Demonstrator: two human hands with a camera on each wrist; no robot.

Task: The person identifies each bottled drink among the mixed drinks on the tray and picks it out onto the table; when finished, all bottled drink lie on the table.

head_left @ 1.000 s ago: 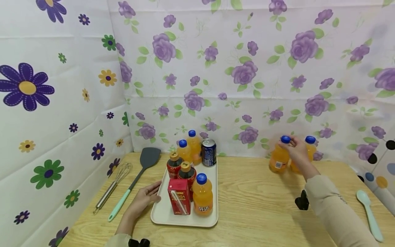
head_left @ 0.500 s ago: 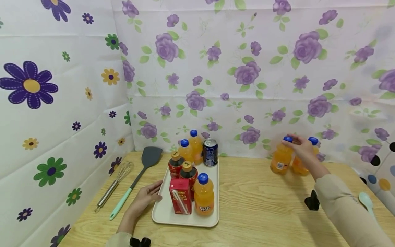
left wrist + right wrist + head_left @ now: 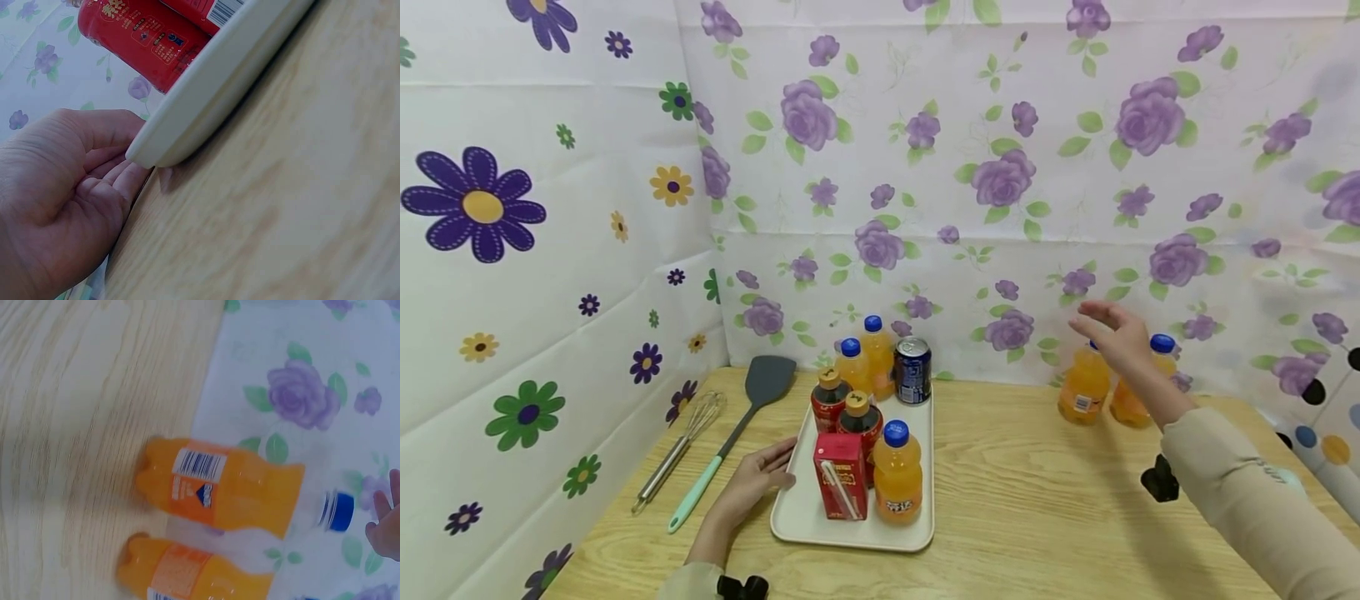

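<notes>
My left hand grips the left edge of a cream tray; in the left wrist view the thumb lies at the rim and fingers reach beneath. On the tray stand a red drink carton with a straw, an orange soda bottle, two dark drink bottles with gold caps, two more orange bottles and a dark blue can. At the right, my right hand hovers, holding nothing, by the blue cap of an upright orange soda bottle. Beside that stands another orange bottle, partly hidden by the hand.
Left of the tray lie a whisk and a spatula with a mint handle. A mint spoon lies far right, mostly behind the sleeve. Flowered cloth hangs along the table's back edge.
My right hand has let go of the left orange bottle's cap and risen above it. The left hand and tray have stayed put; the whole view has shifted slightly.
</notes>
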